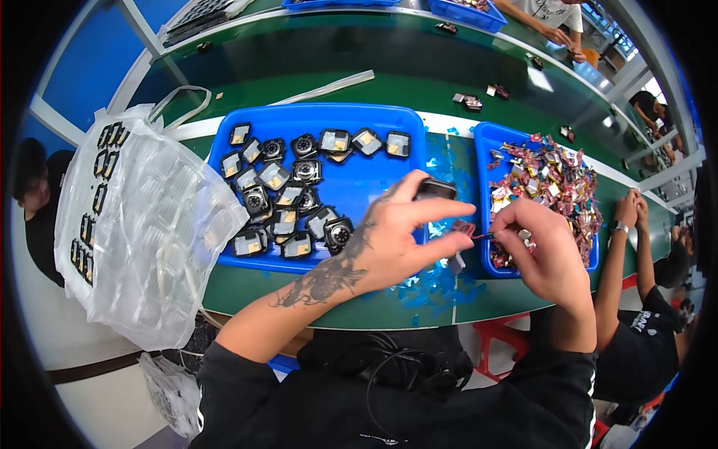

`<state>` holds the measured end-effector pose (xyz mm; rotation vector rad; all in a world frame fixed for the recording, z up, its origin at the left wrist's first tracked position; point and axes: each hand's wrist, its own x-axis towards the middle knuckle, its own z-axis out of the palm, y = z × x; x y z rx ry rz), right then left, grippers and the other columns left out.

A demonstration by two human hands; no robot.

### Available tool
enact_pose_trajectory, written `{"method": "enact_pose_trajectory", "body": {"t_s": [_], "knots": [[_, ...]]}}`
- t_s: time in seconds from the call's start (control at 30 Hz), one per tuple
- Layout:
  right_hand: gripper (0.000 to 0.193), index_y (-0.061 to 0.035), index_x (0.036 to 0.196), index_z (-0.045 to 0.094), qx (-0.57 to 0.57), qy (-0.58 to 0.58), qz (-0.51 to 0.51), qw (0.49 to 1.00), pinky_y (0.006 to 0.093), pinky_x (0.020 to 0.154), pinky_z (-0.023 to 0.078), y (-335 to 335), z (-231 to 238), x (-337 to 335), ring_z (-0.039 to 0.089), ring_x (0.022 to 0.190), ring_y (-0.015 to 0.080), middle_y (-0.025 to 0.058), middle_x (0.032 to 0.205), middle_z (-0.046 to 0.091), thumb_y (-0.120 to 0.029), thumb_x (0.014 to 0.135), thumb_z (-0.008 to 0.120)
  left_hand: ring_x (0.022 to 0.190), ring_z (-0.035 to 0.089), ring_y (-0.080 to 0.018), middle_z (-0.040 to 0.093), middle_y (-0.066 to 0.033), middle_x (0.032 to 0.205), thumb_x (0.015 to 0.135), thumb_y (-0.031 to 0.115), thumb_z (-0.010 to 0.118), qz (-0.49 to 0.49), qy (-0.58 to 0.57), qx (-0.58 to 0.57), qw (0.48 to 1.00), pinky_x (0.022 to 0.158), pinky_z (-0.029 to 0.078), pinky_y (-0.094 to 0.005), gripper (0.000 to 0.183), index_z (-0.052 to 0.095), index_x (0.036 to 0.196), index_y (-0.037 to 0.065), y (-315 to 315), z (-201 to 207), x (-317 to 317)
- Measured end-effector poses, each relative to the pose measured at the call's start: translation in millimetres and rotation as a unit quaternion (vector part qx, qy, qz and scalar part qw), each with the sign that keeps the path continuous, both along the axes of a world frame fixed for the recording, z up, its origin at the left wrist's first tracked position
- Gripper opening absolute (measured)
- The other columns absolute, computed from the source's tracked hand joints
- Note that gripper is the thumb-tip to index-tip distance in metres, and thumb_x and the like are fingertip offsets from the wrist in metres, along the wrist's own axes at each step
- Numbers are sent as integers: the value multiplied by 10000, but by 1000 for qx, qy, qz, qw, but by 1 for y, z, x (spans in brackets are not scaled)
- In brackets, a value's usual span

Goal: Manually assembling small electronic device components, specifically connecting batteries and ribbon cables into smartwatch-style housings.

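Note:
My left hand [404, 233] is closed round a dark rounded-square smartwatch case [436, 188], which shows past the index finger; its other fingers are hidden. Beside the thumb tip is a small reddish electronic part [463, 227]. Thumb and index finger of my right hand [544, 251] pinch the dark thin end of this part. Below the left thumb a small silvery piece [457, 263] shows. To the left, a blue tray [366, 202] holds several smartwatch cases [274, 175]. Beyond my right hand, another blue tray [485, 150] is heaped with small reddish and silvery parts [550, 176].
Blue film scraps [419, 288] litter the green table [247, 295]. Clear plastic trays in a bag [149, 217] stand at the left. A green conveyor belt [299, 60] with scattered parts runs behind. A co-worker's hands [632, 209] are at the right; another person [553, 22] sits opposite.

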<state>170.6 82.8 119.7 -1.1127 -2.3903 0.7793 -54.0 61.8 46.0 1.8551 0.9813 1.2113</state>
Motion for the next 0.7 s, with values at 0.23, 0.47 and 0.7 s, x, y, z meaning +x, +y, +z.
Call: {"method": "enact_pose_trajectory", "body": {"t_s": [0.23,0.47,0.7], "knots": [[79,7,924,609,-21,52,26,998,337,669,505,-7,-8,-23,633,785,256,118,825,620,22,848,622,801,623,-207,681,-71,798,766,135,793,-26,24,-60,998,1092,341,-462,123,730,841,61,-9,0,4],[90,21,941,592,-207,243,-73,945,263,690,530,-7,-39,-24,605,792,123,88,873,611,20,870,646,797,645,-264,682,-112,809,801,190,762,-10,-30,-79,996,1017,439,-432,146,729,868,64,-8,-9,5],[180,-17,880,566,215,109,-20,970,364,603,475,-18,-52,-31,590,722,300,121,836,572,84,766,662,772,541,-50,599,-24,864,847,74,717,21,-108,-248,963,682,448,-208,130,711,929,-27,-12,-1,7]]}}
